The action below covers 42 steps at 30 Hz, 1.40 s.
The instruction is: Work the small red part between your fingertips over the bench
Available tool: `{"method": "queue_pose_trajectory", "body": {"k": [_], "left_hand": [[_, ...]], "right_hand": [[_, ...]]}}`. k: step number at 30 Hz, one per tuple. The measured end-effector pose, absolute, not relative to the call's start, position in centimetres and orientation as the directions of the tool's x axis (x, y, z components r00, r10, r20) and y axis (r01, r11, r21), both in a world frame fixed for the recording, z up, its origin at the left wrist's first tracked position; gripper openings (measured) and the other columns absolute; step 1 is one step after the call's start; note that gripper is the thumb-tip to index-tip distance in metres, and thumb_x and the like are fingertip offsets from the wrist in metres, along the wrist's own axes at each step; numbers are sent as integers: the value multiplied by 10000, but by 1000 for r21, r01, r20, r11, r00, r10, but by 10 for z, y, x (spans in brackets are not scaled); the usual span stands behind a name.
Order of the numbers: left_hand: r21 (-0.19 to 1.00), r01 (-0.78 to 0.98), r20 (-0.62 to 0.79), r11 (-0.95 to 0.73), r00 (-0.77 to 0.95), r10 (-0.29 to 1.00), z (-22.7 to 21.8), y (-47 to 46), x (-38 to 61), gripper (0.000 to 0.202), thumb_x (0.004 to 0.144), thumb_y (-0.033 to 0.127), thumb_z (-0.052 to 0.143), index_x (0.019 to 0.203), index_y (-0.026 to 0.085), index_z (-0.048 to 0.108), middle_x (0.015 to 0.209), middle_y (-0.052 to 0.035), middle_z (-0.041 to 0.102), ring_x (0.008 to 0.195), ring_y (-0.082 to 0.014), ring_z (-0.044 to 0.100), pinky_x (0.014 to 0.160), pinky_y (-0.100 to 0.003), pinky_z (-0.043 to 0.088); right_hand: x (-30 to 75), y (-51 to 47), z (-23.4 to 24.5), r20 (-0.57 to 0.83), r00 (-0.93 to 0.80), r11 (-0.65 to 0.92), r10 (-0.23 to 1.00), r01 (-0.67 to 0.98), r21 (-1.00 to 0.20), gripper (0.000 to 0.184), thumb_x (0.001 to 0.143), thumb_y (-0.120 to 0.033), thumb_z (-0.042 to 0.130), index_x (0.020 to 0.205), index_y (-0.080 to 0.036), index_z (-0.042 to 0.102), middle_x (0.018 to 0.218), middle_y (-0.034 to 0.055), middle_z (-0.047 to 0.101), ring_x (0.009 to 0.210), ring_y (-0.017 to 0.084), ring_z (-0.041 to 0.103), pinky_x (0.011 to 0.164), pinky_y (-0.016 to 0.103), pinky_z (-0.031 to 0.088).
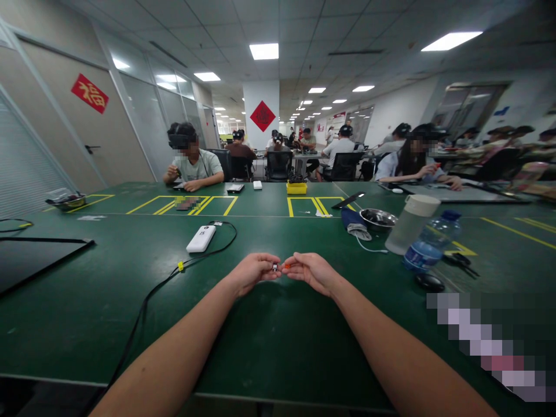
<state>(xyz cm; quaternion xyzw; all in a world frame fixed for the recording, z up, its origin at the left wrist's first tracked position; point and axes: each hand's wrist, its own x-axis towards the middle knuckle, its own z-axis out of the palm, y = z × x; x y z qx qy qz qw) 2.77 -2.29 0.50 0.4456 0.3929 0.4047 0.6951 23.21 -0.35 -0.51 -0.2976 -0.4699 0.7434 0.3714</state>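
Observation:
Both my arms reach out over the green table [269, 336]. My left hand [252, 272] pinches a tiny silver and dark part [275, 267] at its fingertips. My right hand [310, 271] pinches a tiny orange-red part [286, 266]. The two fingertips nearly meet, and the two small parts sit a short gap apart just above the table top. What the parts are is too small to tell.
A white power bank [201, 238] with a black cable [143, 307] lies ahead left. At right stand a water bottle [428, 248], a pale jug [410, 223], a metal bowl [377, 219] and a black oval object [428, 282]. A yellow bin [296, 187] sits farther back. Several seated people work at the far tables.

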Motion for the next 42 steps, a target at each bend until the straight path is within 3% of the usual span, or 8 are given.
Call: {"method": "queue_pose_trajectory", "body": {"k": [11,42], "left_hand": [[941,-231,-161,249,341,926,5,-20,25,246,734,28,564,977,53,601,894,-179,670,770,-192,677,743,-280,542],[943,-214,-169,254,348,922,-2,-19,29,231,726,33,567,950,60,613,905,-181,674,773,-190,677,786,-306,533]], "right_hand": [[229,-4,-7,-72,-517,-284,853,-344,-895,307,892,-325,494,902,-56,643,936,181,691,848,197,684,763,278,546],[230,1,-14,-103,-511,-281,853,-283,-917,273,882,-307,513,910,-68,642,909,176,698,817,191,689,768,301,546]]}}
